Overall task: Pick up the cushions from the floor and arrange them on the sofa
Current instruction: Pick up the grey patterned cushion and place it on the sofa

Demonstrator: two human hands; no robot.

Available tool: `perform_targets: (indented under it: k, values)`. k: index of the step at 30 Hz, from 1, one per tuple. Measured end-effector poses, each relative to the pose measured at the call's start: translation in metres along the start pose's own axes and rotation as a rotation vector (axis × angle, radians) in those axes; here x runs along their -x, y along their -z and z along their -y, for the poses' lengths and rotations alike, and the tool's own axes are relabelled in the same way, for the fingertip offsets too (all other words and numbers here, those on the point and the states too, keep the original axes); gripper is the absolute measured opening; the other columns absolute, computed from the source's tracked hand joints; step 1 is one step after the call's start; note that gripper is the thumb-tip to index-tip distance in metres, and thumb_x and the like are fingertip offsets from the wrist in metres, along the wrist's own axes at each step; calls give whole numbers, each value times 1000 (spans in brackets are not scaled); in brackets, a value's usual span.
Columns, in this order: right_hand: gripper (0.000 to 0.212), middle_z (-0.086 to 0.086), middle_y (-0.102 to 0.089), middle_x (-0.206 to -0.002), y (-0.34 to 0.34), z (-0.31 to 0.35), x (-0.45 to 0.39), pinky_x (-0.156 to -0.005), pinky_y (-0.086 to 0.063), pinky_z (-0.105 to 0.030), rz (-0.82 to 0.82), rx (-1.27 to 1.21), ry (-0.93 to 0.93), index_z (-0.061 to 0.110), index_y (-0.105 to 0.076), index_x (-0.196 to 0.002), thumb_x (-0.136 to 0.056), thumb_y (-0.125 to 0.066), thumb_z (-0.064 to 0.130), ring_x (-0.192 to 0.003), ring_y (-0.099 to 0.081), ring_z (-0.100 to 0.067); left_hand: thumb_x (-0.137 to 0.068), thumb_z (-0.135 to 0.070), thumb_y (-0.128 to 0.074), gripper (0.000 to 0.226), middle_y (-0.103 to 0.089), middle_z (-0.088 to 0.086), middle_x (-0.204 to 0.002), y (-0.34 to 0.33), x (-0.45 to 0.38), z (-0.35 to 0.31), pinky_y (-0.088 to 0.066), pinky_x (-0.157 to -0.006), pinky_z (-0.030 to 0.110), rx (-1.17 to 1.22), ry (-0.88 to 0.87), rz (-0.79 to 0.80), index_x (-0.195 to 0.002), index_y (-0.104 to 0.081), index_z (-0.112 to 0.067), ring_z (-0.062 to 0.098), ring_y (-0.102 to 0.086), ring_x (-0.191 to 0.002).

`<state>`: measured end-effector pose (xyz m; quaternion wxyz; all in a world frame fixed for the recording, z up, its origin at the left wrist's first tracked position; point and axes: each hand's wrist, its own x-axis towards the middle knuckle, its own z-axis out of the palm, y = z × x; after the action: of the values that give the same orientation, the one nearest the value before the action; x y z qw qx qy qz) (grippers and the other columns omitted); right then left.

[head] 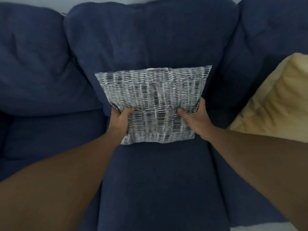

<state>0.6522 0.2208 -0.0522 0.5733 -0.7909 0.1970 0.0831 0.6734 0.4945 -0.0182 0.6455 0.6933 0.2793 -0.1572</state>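
Person stands facing the navy sofa (160,180), both bare forearms reaching forward over the middle seat.

Patterned cushion (153,104) — grey-and-white with dark dashes in rows — sits at the back of the middle seat, tilted so its top edge leans toward the middle back cushion (150,35). A small white label shows along that top edge; its print is too blurred to read.

Left hand (119,120) is clamped on the cushion's lower left side, thumb on the front face, the other fingers hidden behind the fabric. Right hand (195,120) is clamped on the lower right side in the same way — thumb pressed into the front, fabric bunched around it.

A pale yellow cushion (275,100) rests on the right-hand seat, propped against the sofa's back, well apart from the patterned one.
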Motion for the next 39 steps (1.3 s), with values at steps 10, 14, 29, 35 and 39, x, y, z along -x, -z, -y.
perform_targets:
  k: [10, 14, 29, 35, 39]
  values:
    - [79, 11, -64, -135, 3, -5, 3, -109, -49, -40, -69, 52, 19, 33, -29, -162, -98, -73, 45, -115, -64, -8, -98, -35, -68, 76, -54, -11, -130, 4, -11, 12, -44, -105, 41, -121, -92, -33, -159, -27, -17, 19, -52, -128]
    - [89, 3, -48, -159, 3, 2, 2, -120, -34, -55, -320, 268, 119, 33, -23, -164, -93, -67, 63, -144, -47, -22, -95, -57, -63, 96, -22, 2, -173, 13, -9, 16, -21, -128, 55, -466, -428, -326, -167, -12, -21, 26, -22, -159]
    - [73, -3, -12, -178, 17, 79, -64, -124, -2, -68, -71, 1229, 530, 35, -19, -168, -104, -24, 71, -164, -8, -32, -109, -60, -16, 72, -4, 11, -178, -12, -66, -67, -2, -124, 72, -1758, -1014, -133, -169, -6, -22, 41, -2, -163]
    - [77, -2, -41, -167, 51, 46, -43, -121, -24, -61, -329, 760, 216, 27, -32, -163, -101, -39, 71, -153, -36, -27, -107, -60, -35, 68, -11, 0, -178, 2, -41, -43, -1, -127, 56, -799, -696, -405, -166, -22, -28, 24, -10, -163]
    - [99, 0, -50, -159, 40, 26, -28, -121, -40, -43, -149, -20, -81, 19, -26, -167, -92, -57, 76, -139, -52, -16, -103, -63, -41, 72, -45, -1, -160, 14, -46, -39, -35, -123, 46, -160, -302, -366, -160, -33, -20, 21, -48, -143]
